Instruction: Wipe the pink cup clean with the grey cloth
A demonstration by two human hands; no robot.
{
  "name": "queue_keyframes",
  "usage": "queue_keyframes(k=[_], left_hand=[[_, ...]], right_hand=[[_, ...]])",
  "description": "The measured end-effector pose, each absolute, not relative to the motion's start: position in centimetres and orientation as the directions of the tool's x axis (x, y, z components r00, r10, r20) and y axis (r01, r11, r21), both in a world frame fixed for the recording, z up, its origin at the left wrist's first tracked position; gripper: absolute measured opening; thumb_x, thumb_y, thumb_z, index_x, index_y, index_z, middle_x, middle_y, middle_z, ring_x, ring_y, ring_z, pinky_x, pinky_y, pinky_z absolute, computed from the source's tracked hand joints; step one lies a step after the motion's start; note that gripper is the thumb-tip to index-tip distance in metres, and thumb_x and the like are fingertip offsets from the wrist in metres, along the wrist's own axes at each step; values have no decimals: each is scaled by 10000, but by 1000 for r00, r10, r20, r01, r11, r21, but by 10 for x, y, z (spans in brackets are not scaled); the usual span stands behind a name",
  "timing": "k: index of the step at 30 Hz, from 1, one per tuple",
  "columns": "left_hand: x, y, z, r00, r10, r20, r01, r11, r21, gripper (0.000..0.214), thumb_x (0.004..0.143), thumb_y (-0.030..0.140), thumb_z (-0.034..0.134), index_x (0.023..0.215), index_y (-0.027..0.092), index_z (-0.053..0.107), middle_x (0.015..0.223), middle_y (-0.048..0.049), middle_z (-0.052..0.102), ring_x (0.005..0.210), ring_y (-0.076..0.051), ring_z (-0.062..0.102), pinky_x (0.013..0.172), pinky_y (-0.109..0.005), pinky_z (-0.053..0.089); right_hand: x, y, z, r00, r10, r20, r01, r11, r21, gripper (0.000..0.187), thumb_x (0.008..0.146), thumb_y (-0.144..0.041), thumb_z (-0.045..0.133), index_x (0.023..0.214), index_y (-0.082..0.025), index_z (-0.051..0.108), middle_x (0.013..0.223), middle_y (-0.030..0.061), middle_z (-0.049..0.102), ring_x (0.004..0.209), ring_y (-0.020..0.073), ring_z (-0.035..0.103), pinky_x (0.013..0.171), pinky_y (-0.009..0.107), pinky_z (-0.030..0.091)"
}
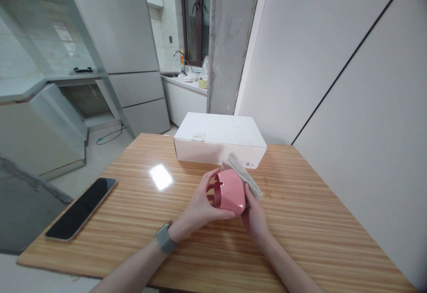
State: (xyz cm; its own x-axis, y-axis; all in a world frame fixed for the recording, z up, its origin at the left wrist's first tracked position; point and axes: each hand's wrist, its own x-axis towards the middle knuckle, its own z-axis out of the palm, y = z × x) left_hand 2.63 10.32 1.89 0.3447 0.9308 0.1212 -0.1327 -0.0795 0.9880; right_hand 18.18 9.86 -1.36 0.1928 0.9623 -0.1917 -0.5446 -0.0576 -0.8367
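Observation:
My left hand is wrapped round a pink cup, which is tipped on its side just above the wooden table. The thumb runs under the cup and the fingers curl over its rim. My right hand is closed on a grey cloth and presses it against the far side of the cup. A grey watch sits on my left wrist.
A white box lies on the table just behind the cup. A dark phone rests near the table's left edge. A wall runs along the right side. A fridge and a counter with a sink tap stand beyond.

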Motion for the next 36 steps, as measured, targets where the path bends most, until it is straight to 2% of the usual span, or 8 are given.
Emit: queue_keyframes(k=[4, 9, 15, 19, 22, 25, 30, 36], left_hand=[[26, 104, 19, 341, 936, 87, -149, -37, 988, 1055, 508, 235, 923, 1422, 285, 399, 1394, -141, 495, 1188, -313, 536, 797, -348, 559], [27, 111, 8, 338, 941, -20, -241, 107, 965, 917, 516, 296, 916, 1342, 225, 522, 1363, -140, 538, 1035, -267, 613, 777, -323, 537], [23, 112, 2, 484, 866, -121, -370, 329, 869, 637, 734, 490, 750, 1266, 168, 609, 1210, -156, 650, 939, -252, 650, 644, -279, 525], [25, 109, 7, 439, 888, -134, -378, 318, 870, 608, 753, 474, 742, 1259, 160, 616, 1243, -149, 642, 1026, -259, 631, 691, -259, 510], [29, 109, 8, 325, 932, -161, -359, 279, 891, 677, 744, 473, 750, 1313, 160, 560, 1265, -160, 621, 1026, -263, 629, 718, -275, 509], [29, 110, 7, 250, 960, -126, -356, 213, 910, 787, 723, 469, 770, 1403, 240, 448, 1366, -140, 544, 1063, -259, 611, 722, -272, 514], [24, 109, 12, 412, 911, 14, -286, 115, 951, 1112, 490, 228, 926, 1443, 363, 371, 1507, -112, 362, 1108, -272, 574, 774, -311, 546], [22, 110, 17, 410, 912, 5, -182, 76, 980, 1121, 460, 216, 931, 1436, 371, 401, 1453, -119, 395, 1049, -254, 588, 731, -310, 546]], right_hand=[[181, 96, -10, 146, 979, -144, -546, -42, -836, 507, 749, -612, 696, 1115, -262, 723, 1279, 36, 684, 1337, 311, 490, 1146, 495, 351], [182, 95, -13, 162, 982, -96, -520, 2, -854, 466, 760, -595, 693, 1094, -273, 734, 1278, 32, 684, 1333, 312, 497, 1158, 508, 328], [184, 95, -28, 185, 982, -21, -473, 71, -878, 465, 767, -554, 709, 1151, -292, 707, 1345, 12, 636, 1384, 281, 439, 1203, 482, 251], [183, 96, -32, 176, 983, -47, -470, 42, -882, 472, 761, -556, 714, 1158, -301, 701, 1359, -1, 624, 1396, 269, 422, 1208, 472, 246], [179, 98, -27, 182, 979, -96, -496, 6, -868, 483, 728, -579, 728, 1119, -295, 720, 1322, 4, 654, 1387, 289, 433, 1201, 484, 259], [175, 100, -18, 184, 969, -163, -533, -41, -845, 472, 721, -587, 725, 1073, -273, 740, 1261, 23, 694, 1351, 308, 478, 1177, 492, 307], [174, 98, -3, 178, 966, -185, -569, -52, -821, 417, 760, -558, 698, 1038, -253, 752, 1203, 36, 725, 1290, 316, 541, 1119, 491, 394], [177, 96, 2, 149, 977, -152, -580, -38, -813, 423, 776, -566, 684, 1047, -249, 754, 1160, 45, 743, 1257, 315, 570, 1094, 490, 421]])
